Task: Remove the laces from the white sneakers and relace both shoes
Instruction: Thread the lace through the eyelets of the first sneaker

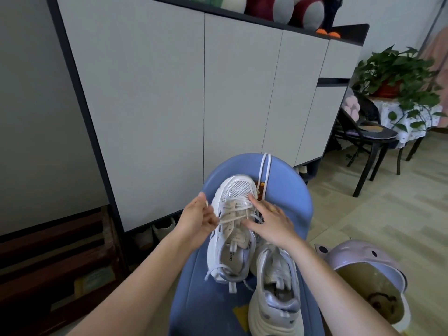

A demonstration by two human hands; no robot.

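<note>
Two white sneakers lie on a blue plastic stool point(286, 180). The far sneaker point(234, 229) points away from me, its lace point(238, 210) crossed loosely over the tongue. My left hand point(197, 220) pinches a lace strand at the shoe's left side. With fingers spread, my right hand point(270, 220) presses on the lacing and the shoe's right side. A loose white lace point(264, 173) lies doubled past the toe toward the stool's far edge. The near sneaker point(276, 294) sits at the front right, without a lace as far as I can see.
A tall grey cabinet point(194, 105) stands right behind the stool. A lilac plastic stool point(371, 267) sits at the right by my arm. A dark chair point(368, 139) and a potted plant point(397, 76) stand at the far right. Dark wooden boards point(48, 263) lie at the left.
</note>
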